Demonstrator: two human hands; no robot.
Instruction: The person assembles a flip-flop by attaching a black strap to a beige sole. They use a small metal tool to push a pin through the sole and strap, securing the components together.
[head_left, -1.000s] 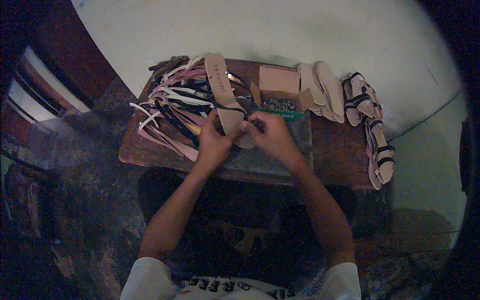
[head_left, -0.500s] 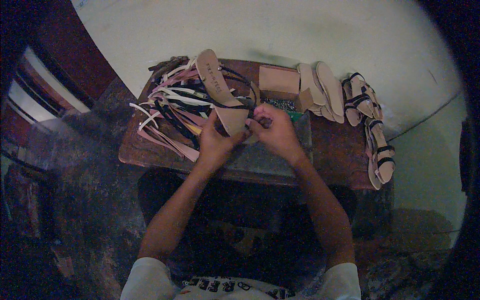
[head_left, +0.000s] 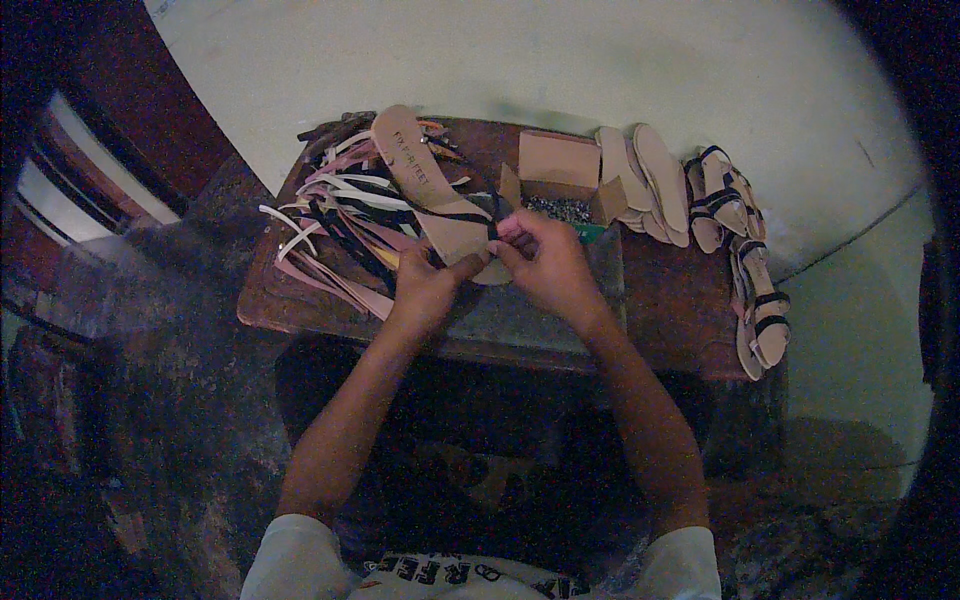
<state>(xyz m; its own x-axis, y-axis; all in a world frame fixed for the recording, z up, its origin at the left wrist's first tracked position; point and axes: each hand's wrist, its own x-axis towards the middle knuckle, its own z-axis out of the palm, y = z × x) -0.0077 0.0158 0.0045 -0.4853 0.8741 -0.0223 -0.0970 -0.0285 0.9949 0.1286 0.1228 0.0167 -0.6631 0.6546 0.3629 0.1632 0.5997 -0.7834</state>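
Note:
A tan sandal sole (head_left: pixel 418 180) slants up and away to the left, held off the table by my left hand (head_left: pixel 432 280). That hand grips its near end, the thumb lying along the top. One narrow black strap (head_left: pixel 462 214) crosses the sole. At the sole's right edge my right hand (head_left: pixel 543 255) is closed, with thumb and fingers pinching the black strap's end. The fingers partly hide that end. Beyond the right hand stands an open cardboard box (head_left: pixel 558 160) holding many small metallic pieces (head_left: pixel 560 208).
Under and left of the sole lies a heap of white, pink and black straps (head_left: pixel 335 205). Loose tan soles (head_left: pixel 655 185) are stacked right of the box. Finished-looking black-strapped sandals (head_left: pixel 768 315) line the right edge of the wooden table (head_left: pixel 680 320). A wall rises behind.
The sole has swung a little left and turned flatter, showing more of its top. My right hand has shifted slightly toward it, and the black strap now lies closer to the sole.

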